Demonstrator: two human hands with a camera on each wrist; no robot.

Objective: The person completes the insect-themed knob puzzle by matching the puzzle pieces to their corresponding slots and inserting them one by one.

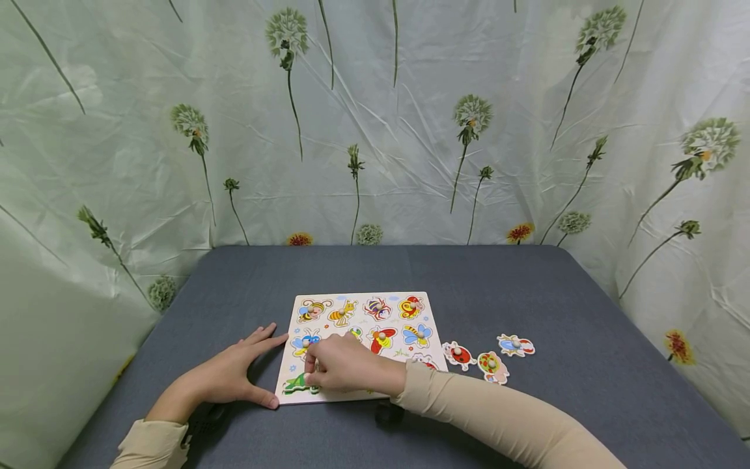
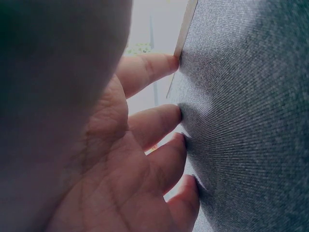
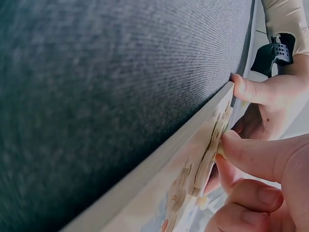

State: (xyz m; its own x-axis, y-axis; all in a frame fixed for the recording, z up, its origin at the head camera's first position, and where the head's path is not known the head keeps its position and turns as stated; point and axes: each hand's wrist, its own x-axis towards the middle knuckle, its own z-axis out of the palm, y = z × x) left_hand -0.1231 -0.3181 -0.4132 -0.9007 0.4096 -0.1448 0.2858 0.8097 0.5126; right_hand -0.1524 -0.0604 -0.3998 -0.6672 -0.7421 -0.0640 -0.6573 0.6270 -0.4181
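A wooden insect puzzle board (image 1: 336,358) lies on the table. My right hand (image 1: 356,365) reaches over its lower part and pinches the small knob of a green grasshopper puzzle piece (image 1: 295,384) at the near left corner. In the right wrist view the thumb (image 3: 253,154) and index finger meet at that knob; whether the piece sits fully in its recess I cannot tell. My left hand (image 1: 225,372) spreads its fingers beside the board, thumb at the near left corner and index fingertip at the left edge. Its fingertips (image 2: 169,64) rest on the cloth.
Right of the board lie three loose pieces: a red ladybug (image 1: 459,355), a green-and-red spotted bug (image 1: 493,367) and a blue-winged insect (image 1: 515,345). Several knobbed pieces, such as a spider (image 1: 377,309), sit in the board. A dandelion-print curtain (image 1: 410,182) hangs behind the grey table (image 1: 252,273).
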